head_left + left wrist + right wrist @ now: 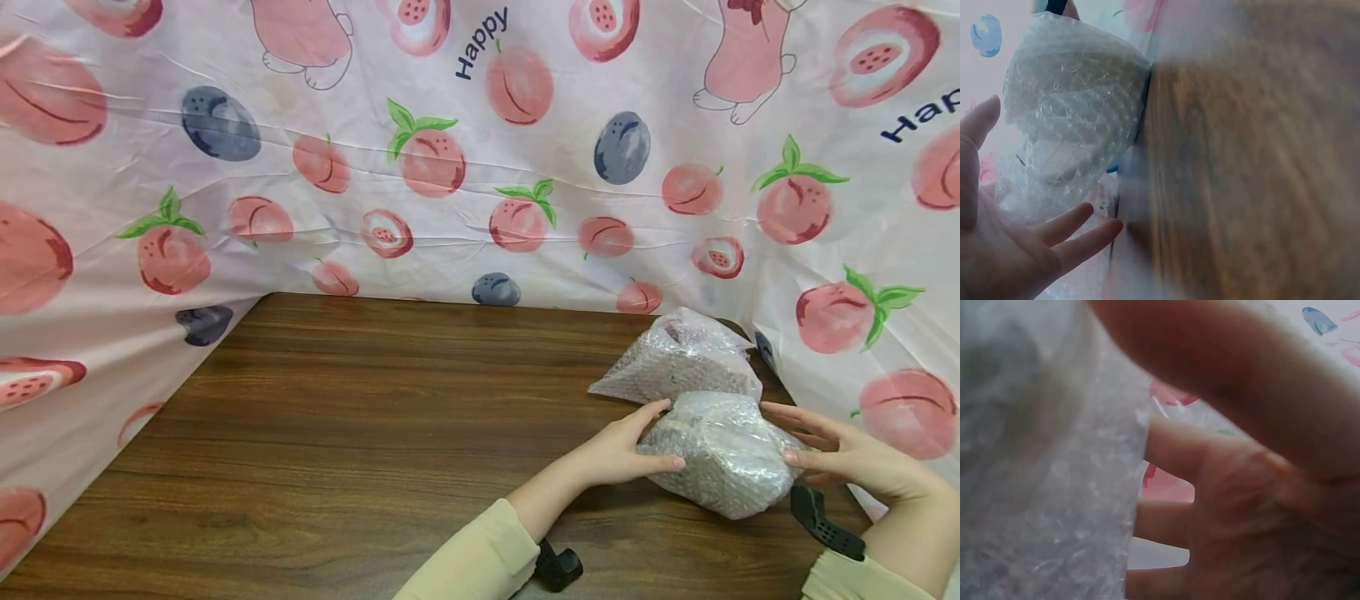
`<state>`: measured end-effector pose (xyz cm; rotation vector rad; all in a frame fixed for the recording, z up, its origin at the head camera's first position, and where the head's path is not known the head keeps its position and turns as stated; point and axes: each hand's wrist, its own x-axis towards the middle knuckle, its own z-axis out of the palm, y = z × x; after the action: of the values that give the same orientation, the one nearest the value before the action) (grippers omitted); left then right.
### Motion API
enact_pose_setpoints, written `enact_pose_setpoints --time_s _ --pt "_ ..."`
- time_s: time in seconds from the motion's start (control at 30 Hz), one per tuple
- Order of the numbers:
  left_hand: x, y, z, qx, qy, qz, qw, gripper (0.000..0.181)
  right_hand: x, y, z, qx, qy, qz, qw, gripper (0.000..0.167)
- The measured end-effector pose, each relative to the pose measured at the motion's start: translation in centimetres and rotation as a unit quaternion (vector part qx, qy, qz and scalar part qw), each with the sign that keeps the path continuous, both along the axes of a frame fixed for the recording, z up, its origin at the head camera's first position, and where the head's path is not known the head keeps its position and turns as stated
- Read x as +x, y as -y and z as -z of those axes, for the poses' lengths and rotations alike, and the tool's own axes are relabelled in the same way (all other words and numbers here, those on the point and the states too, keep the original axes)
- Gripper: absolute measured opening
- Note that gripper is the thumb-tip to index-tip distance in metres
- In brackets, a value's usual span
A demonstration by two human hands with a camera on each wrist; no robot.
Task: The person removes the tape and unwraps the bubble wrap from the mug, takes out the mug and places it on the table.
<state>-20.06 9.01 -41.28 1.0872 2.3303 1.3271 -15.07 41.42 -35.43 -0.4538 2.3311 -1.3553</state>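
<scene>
A bubble-wrapped package (723,454) is between the two hands at the right side of the table; what is inside cannot be made out. Beside its left side is my left hand (618,450), thumb and fingers spread; in the left wrist view the fingertips (1107,231) look apart from the wrap (1079,106). On the opposite side, my right hand (862,454) holds the package's edge, thumb in front and fingers reaching behind. The right wrist view shows those fingers (1169,519) partly hidden by the blurred wrap (1054,487).
A second bubble-wrapped package (678,358) lies just behind, near the table's far right corner. The dark wood table (337,433) stretches left. Fruit-patterned cloth (450,167) hangs along the back and both sides, close to the right hand.
</scene>
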Motion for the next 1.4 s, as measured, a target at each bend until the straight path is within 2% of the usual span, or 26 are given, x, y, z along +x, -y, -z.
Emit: enact_pose_setpoints --time_s 0.23,0.47,0.53,0.63,0.73,0.9,1.07,1.13,1.33,1.4 --pt "0.1 -0.4 0.5 0.006 0.031 -0.003 0.9995 0.075 -0.2 -0.4 0.8 -0.032 -0.007 -0.023 0.9992 0.061" --pt "0.2 -0.4 0.5 0.029 0.051 -0.005 0.9983 0.074 -0.2 -0.4 1.3 -0.046 -0.025 -0.022 0.9984 0.059" --pt "0.2 -0.5 0.6 0.042 0.07 -0.006 0.9967 0.074 -0.1 -0.3 1.3 -0.049 -0.03 -0.02 0.9981 0.058" --pt "0.1 -0.6 0.8 0.064 0.117 -0.001 0.9911 0.073 0.1 -0.2 1.3 -0.053 -0.036 -0.021 0.9977 0.057" --pt "0.1 -0.7 1.0 0.09 0.167 0.005 0.9819 0.073 0.3 -0.1 1.4 -0.045 -0.049 -0.019 0.9976 0.057" --pt "0.1 -1.0 1.3 0.121 0.208 0.011 0.9707 0.071 0.3 -0.3 1.7 -0.037 -0.078 -0.018 0.9961 0.056" --pt "0.2 -1.0 1.3 0.149 0.241 0.013 0.959 0.069 0.1 -0.4 1.9 -0.057 -0.07 -0.022 0.9957 0.056" --pt "0.2 -1.0 1.3 0.152 0.237 0.009 0.9596 0.069 -0.1 -0.5 1.9 -0.07 -0.064 -0.03 0.995 0.057" --pt "0.2 -1.0 1.2 0.123 0.172 -0.021 0.9771 0.065 -0.5 -0.4 1.5 -0.093 -0.052 -0.059 0.9926 0.061" --pt "0.2 -1.1 1.2 0.123 0.17 -0.027 0.9773 0.064 -0.5 -0.3 1.3 -0.093 -0.053 -0.061 0.9924 0.061"
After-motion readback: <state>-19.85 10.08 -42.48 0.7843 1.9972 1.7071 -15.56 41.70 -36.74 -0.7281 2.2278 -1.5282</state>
